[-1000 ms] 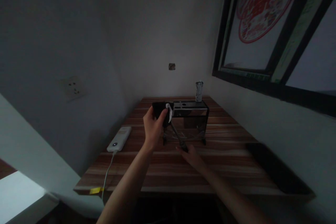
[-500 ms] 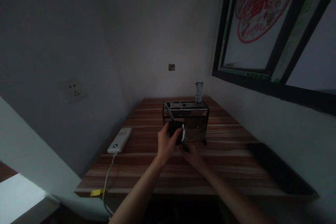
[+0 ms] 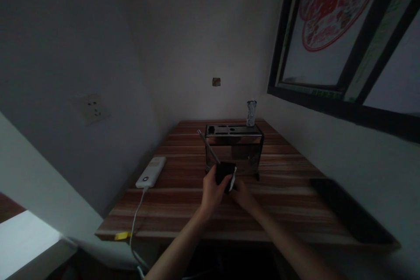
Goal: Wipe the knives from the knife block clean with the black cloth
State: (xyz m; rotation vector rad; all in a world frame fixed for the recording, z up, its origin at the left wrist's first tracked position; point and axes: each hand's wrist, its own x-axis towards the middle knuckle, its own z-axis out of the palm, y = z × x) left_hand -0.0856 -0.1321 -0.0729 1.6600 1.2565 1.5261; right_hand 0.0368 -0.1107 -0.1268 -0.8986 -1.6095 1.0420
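My left hand point(image 3: 211, 190) is closed on a black cloth point(image 3: 225, 171) with a white edge, the thumb across its front. Out of the cloth's far side a long thin metal rod point(image 3: 209, 148) slants up to the left; whether it is a knife or a sharpening steel I cannot tell. Close beside the cloth, my right hand point(image 3: 243, 194) has its fingers curled round the rod's handle end, which is mostly hidden. Just beyond both hands stands a dark, shiny knife rack point(image 3: 234, 142) with slots in its top.
A patterned glass point(image 3: 251, 113) stands at the rack's back right. To the left lies a white power bank point(image 3: 151, 172) with a cable point(image 3: 136, 214) running over the table edge. A dark flat slab point(image 3: 351, 210) lies along the right wall. Yellow tape point(image 3: 122, 236) marks the front edge.
Both hands and the cloth have come slightly nearer to me. The rod's tip has shifted left, off the rack's top corner, and the handle is now more covered. The view has shifted slightly.
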